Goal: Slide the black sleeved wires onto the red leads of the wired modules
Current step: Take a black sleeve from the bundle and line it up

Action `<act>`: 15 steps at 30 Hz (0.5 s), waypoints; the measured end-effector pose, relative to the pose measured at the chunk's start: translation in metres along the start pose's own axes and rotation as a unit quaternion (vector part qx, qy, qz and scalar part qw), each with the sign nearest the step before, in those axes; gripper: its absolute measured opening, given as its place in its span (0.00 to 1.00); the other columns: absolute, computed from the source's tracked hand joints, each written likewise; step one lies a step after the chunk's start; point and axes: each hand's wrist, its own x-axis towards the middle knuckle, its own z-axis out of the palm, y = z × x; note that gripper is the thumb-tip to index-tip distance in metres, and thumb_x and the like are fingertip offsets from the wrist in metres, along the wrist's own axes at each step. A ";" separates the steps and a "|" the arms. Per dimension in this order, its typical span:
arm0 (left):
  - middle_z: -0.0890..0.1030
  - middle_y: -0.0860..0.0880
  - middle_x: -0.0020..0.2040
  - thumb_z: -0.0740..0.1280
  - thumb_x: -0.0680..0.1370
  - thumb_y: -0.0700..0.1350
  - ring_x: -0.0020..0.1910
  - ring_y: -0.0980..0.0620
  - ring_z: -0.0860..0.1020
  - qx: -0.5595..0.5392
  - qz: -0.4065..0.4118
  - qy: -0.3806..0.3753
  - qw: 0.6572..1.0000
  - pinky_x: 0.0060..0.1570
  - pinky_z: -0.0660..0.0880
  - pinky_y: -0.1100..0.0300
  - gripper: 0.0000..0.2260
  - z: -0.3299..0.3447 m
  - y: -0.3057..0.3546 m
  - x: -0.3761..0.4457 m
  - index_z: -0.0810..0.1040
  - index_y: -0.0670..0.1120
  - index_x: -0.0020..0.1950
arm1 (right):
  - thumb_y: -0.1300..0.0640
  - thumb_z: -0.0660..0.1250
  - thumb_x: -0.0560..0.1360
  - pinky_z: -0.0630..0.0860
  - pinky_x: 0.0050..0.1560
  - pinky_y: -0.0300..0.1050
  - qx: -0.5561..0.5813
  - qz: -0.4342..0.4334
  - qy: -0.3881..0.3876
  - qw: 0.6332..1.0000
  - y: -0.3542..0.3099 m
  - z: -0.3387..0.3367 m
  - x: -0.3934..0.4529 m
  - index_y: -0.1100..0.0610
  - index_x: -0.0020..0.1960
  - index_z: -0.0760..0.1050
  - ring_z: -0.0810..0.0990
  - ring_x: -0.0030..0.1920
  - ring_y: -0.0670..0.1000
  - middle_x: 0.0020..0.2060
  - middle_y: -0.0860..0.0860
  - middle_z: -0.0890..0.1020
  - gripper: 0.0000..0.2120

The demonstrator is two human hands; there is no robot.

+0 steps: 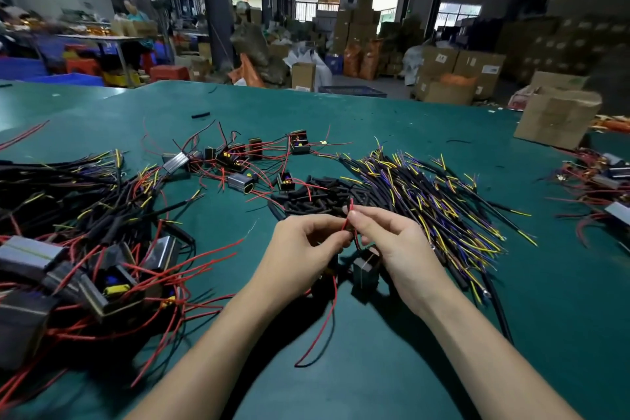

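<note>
**Warehouse desk: red lead being held at centre**

Green desk (375, 119) is standing in a dim warehouse stacked with cartons. Left hand (303, 249) and right hand (392, 242) are meeting above it, fingers curled, both pinching one red lead (348, 218) that is pointing upward between the fingertips. A dark wired module (366, 271) is hanging just below the hands, partly hidden. A long red wire (327, 320) is trailing toward the viewer. Beyond the fingertips, short black sleeves (306, 198) are lying heaped, touching a spread of black sleeved wires (426, 194) with yellow and purple tips to the right. Further modules (238, 160) are lying behind; a larger tangle (85, 249) is sitting left.
</note>
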 end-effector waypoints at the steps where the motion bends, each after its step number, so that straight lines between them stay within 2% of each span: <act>1: 0.86 0.53 0.41 0.70 0.75 0.39 0.41 0.59 0.82 -0.010 -0.002 -0.005 1.000 0.47 0.78 0.62 0.07 0.000 0.000 0.000 0.85 0.48 0.48 | 0.59 0.70 0.73 0.71 0.33 0.29 0.001 -0.010 0.001 1.000 0.000 0.000 0.000 0.56 0.48 0.82 0.76 0.32 0.38 0.31 0.42 0.81 0.04; 3: 0.86 0.50 0.41 0.69 0.76 0.39 0.40 0.58 0.82 -0.052 -0.014 -0.009 0.999 0.47 0.78 0.63 0.06 -0.001 0.001 0.000 0.85 0.47 0.47 | 0.61 0.70 0.73 0.69 0.33 0.30 0.013 -0.015 0.008 1.000 0.000 -0.001 0.000 0.56 0.45 0.81 0.75 0.32 0.39 0.32 0.43 0.81 0.02; 5: 0.85 0.49 0.38 0.68 0.77 0.40 0.37 0.58 0.80 -0.102 -0.026 -0.002 0.994 0.41 0.76 0.67 0.05 -0.002 0.003 0.001 0.84 0.44 0.45 | 0.60 0.71 0.73 0.68 0.36 0.35 0.028 -0.010 0.010 1.000 0.001 -0.001 0.001 0.55 0.45 0.81 0.75 0.33 0.40 0.34 0.45 0.81 0.02; 9: 0.82 0.53 0.35 0.68 0.77 0.41 0.33 0.60 0.78 -0.171 -0.052 0.024 0.984 0.32 0.70 0.71 0.03 -0.004 0.005 0.002 0.82 0.44 0.46 | 0.63 0.69 0.73 0.74 0.42 0.39 0.040 -0.026 -0.022 0.999 0.000 0.002 -0.001 0.55 0.44 0.83 0.80 0.39 0.47 0.38 0.51 0.84 0.05; 12: 0.82 0.53 0.35 0.69 0.76 0.39 0.33 0.61 0.77 -0.186 -0.045 0.038 0.981 0.31 0.70 0.71 0.03 -0.007 0.007 0.002 0.81 0.45 0.44 | 0.65 0.68 0.74 0.76 0.44 0.37 0.056 -0.046 -0.031 0.997 -0.004 0.005 -0.002 0.55 0.43 0.82 0.82 0.42 0.48 0.39 0.51 0.85 0.07; 15: 0.80 0.54 0.35 0.67 0.77 0.39 0.35 0.59 0.77 -0.220 -0.052 0.067 0.972 0.36 0.72 0.68 0.05 -0.009 0.010 0.006 0.79 0.46 0.41 | 0.65 0.67 0.73 0.78 0.44 0.39 0.117 -0.041 -0.014 0.992 -0.009 0.008 -0.003 0.57 0.43 0.79 0.81 0.40 0.48 0.38 0.52 0.84 0.05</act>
